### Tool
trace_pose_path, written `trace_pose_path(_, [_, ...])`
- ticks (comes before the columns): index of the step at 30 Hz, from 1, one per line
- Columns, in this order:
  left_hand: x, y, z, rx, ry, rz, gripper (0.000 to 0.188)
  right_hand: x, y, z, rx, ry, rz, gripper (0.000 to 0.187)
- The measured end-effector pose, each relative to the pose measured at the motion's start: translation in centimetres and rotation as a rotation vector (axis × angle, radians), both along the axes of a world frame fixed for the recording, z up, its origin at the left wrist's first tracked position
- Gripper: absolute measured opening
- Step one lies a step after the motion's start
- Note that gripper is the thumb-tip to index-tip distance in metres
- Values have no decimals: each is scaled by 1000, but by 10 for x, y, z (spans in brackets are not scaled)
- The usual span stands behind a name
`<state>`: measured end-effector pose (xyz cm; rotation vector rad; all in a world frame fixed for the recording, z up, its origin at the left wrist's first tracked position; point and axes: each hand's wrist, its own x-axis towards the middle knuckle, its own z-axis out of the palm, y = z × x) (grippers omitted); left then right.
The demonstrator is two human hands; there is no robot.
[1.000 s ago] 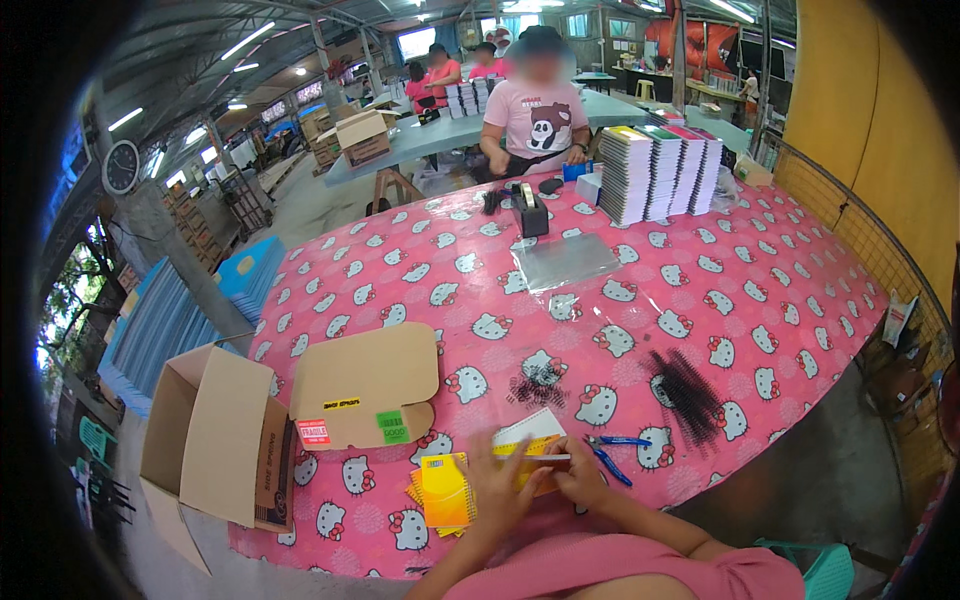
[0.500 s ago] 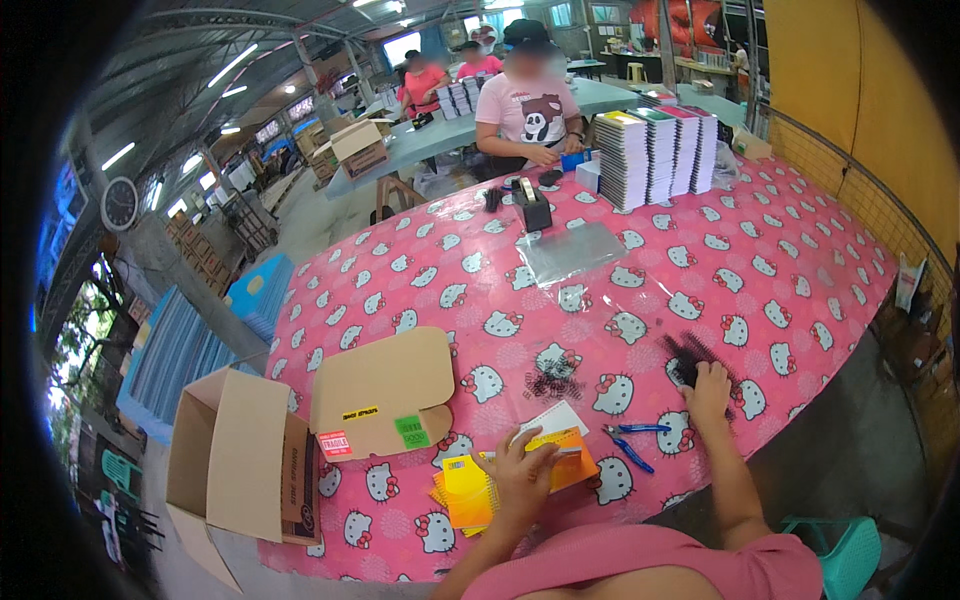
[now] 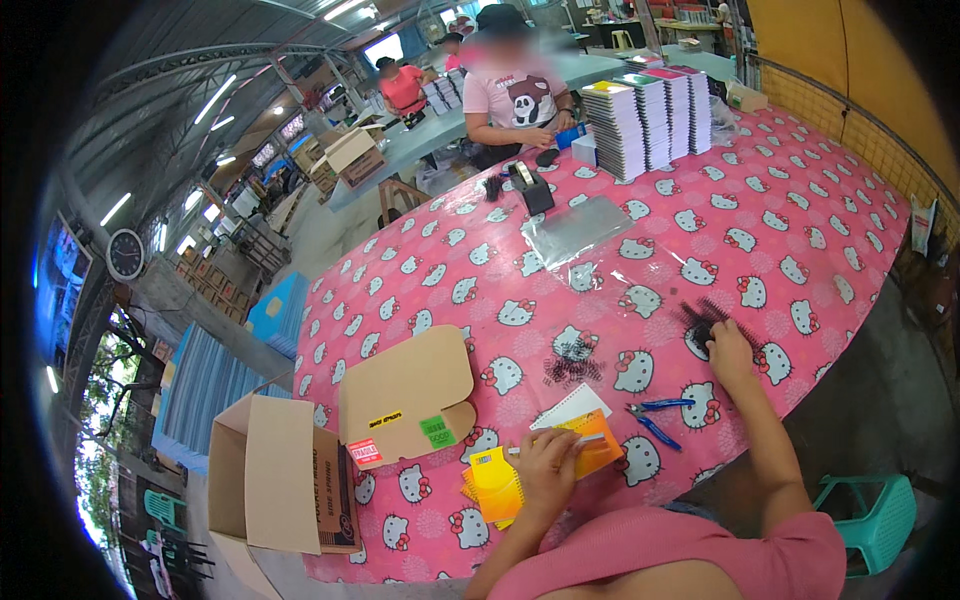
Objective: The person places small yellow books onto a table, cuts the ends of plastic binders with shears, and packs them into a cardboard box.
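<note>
Ceiling tubes (image 3: 215,100) and daylight shine bright, the tablecloth (image 3: 600,308) shows glare, and fisheye edges bend into black.

From the left hand (image 3: 548,472), the blue cutters (image 3: 668,404) at 2 o'clock obstruct the straight line to the right hand (image 3: 730,354), a small coil pile (image 3: 572,370) sits at 12, and a cardboard flap (image 3: 405,380) and open box (image 3: 285,470) block 10 and 9. From the right hand, bare bench (image 3: 800,212) offers passage around 1; notebook stacks (image 3: 650,125) rise at 11.
</note>
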<state>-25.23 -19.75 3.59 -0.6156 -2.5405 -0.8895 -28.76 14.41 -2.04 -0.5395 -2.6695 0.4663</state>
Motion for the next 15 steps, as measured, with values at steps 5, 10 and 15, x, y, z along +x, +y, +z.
trace_pose_path(5, [0,-2,1,-22,-6,12,13,-3,-12,9,77,167,97,19])
trace_pose_path(10, [4,-2,2,41,-89,20,15,5,-51,36,-131,200,346,13])
trace_pose_path(15, [3,0,-2,75,-75,14,17,29,-117,53,-576,168,674,18])
